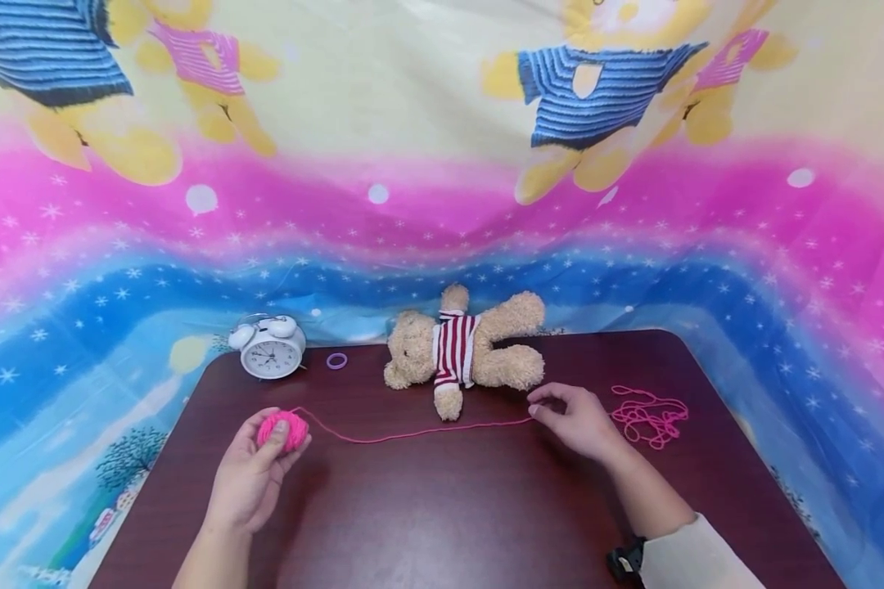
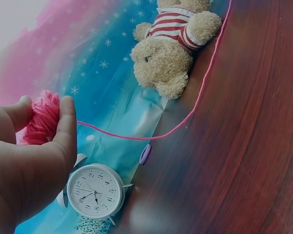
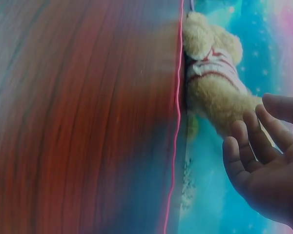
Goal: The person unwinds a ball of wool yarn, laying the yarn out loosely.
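My left hand [image 1: 254,466] grips a small ball of bright pink yarn [image 1: 283,431] between thumb and fingers at the left of the table. From the ball a pink strand [image 1: 412,433] runs right, sagging a little, as far as my right hand [image 1: 578,417]. In the right wrist view that strand [image 3: 177,117] passes to one side of the right hand [image 3: 268,161], whose fingers are loosely bent and hold nothing. Loose loops of the same yarn [image 1: 651,417] lie on the table just right of the right hand.
A teddy bear [image 1: 457,348] in a red-and-white striped shirt lies at the back of the dark wooden table [image 1: 442,523]. Left of it are a purple ring [image 1: 336,361] and a white alarm clock [image 1: 271,352]. A printed cloth [image 1: 412,204] hangs behind and around the table.
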The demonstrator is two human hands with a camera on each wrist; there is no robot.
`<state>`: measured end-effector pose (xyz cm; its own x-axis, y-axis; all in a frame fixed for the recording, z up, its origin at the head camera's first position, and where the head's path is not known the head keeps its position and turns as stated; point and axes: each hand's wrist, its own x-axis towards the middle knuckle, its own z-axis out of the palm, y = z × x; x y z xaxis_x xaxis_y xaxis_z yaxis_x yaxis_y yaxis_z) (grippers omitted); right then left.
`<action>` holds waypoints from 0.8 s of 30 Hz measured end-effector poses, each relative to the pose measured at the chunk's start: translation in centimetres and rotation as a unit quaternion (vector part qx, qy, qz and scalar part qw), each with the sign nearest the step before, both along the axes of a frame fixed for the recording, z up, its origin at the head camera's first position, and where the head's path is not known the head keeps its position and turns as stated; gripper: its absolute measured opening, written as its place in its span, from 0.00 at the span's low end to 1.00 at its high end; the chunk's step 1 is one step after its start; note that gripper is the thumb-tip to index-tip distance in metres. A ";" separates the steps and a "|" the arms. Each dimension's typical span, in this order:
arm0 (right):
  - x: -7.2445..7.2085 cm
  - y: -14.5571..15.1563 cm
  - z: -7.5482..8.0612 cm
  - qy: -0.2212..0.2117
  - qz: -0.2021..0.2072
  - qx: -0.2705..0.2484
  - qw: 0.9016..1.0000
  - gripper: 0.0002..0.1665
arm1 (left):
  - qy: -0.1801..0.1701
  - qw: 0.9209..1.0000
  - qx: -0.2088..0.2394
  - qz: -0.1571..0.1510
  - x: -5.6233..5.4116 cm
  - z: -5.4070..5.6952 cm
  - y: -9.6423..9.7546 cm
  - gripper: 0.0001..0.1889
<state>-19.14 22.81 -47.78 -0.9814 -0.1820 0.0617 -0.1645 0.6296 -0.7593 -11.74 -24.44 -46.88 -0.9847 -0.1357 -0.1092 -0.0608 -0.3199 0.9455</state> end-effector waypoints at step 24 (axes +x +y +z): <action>0.4 -7.7 -0.5 -0.017 0.074 -0.076 0.994 0.08 | 0.012 0.999 0.011 -0.028 -0.2 0.4 2.0 0.20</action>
<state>-18.70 15.14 -48.28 -0.9464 -0.3161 0.0667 -0.2196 0.4779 -0.8505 -11.94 -22.46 -46.50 -0.9930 -0.0788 -0.0880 -0.0565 -0.3377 0.9396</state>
